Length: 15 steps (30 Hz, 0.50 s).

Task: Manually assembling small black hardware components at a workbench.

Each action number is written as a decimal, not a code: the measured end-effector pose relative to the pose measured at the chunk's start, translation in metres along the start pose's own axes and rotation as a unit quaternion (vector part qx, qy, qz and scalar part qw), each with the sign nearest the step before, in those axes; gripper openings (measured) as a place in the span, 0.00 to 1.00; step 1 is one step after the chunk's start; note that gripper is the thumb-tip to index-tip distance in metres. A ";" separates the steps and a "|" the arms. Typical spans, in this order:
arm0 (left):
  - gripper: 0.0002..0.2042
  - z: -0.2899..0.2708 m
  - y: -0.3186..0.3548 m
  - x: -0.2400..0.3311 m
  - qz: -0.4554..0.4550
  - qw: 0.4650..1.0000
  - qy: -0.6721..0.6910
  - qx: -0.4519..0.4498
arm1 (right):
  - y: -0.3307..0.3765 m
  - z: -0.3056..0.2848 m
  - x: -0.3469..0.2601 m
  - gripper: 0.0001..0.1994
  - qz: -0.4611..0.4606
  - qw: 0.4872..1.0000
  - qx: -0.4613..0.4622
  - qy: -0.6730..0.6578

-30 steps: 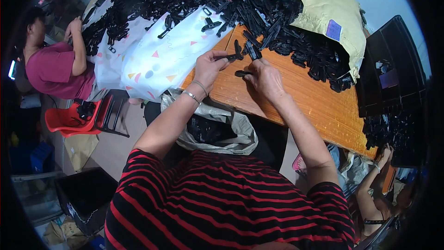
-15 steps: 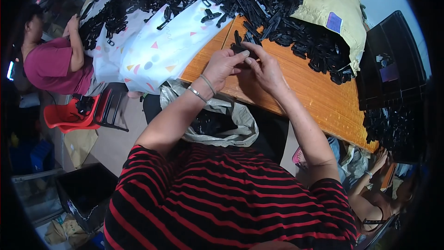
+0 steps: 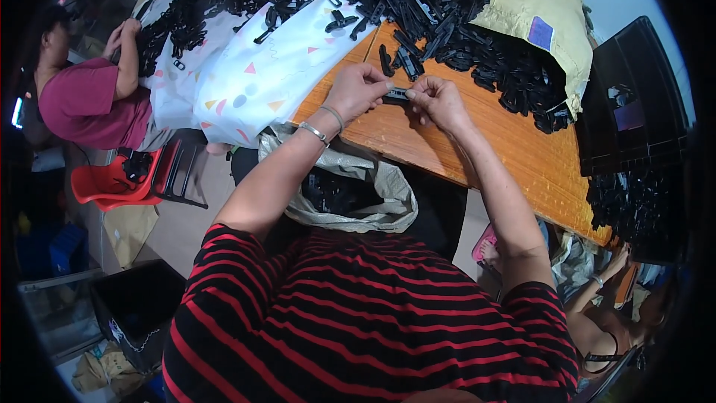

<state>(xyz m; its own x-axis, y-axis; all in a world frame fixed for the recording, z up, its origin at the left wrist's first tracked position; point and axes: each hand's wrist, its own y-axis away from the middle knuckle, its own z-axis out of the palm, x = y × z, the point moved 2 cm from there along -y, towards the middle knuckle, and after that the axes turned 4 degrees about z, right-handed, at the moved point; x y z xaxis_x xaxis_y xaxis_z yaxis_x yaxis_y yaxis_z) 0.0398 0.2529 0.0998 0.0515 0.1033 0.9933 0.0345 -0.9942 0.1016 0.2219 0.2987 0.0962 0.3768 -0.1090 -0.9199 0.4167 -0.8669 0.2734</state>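
Between my two hands is a small, long black plastic piece [image 3: 397, 95], held level above the wooden table [image 3: 514, 157] near its front edge. My left hand [image 3: 359, 92] pinches its left end with thumb and fingers. At the right end, my right hand [image 3: 441, 104] pinches it too. A grey strip shows along its upper face; its exact kind is unclear. Just beyond my fingers lie a few similar black pieces [image 3: 408, 62], next to a large heap of black plastic parts [image 3: 447, 22].
A pale sack [image 3: 410, 216] with black parts inside hangs open below the table edge. White patterned sheeting [image 3: 246, 82] covers the left side. A yellowish sack [image 3: 522, 0] spills parts at the far right. One person [image 3: 89, 101] works at left, another [image 3: 597, 328] at lower right.
My hands have come down slightly toward me and moved apart. The black piece, mostly covered by my fingers before, now shows stretched between them.
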 end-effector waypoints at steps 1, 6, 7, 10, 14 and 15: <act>0.08 0.000 -0.001 -0.002 0.005 1.000 -0.022 0.004 | 0.002 0.000 0.000 0.07 0.013 1.000 0.002 -0.006; 0.10 0.004 -0.004 -0.009 0.024 0.997 -0.078 0.012 | 0.006 0.001 -0.002 0.08 0.046 0.999 -0.002 -0.025; 0.11 0.004 -0.004 -0.011 0.027 0.995 -0.098 0.018 | 0.006 0.001 -0.001 0.08 0.055 0.998 -0.002 -0.028; 0.12 0.001 -0.009 -0.020 0.035 0.984 -0.169 0.032 | 0.004 0.004 -0.002 0.09 0.075 0.997 -0.003 -0.030; 0.12 0.002 -0.010 -0.018 0.014 0.979 -0.199 0.036 | 0.000 0.003 -0.005 0.10 0.110 0.994 -0.005 -0.026; 0.12 0.002 -0.010 -0.015 0.015 0.973 -0.227 0.037 | -0.001 0.002 -0.006 0.10 0.112 0.993 -0.006 -0.026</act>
<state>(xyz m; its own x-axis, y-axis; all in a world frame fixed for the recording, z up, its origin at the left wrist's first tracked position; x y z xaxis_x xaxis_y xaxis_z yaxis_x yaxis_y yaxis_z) 0.0410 0.2611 0.0838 0.4884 0.0943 0.8675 0.0982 -0.9938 0.0528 0.2171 0.2993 0.1008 0.4171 -0.3234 -0.8494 0.3377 -0.8125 0.4752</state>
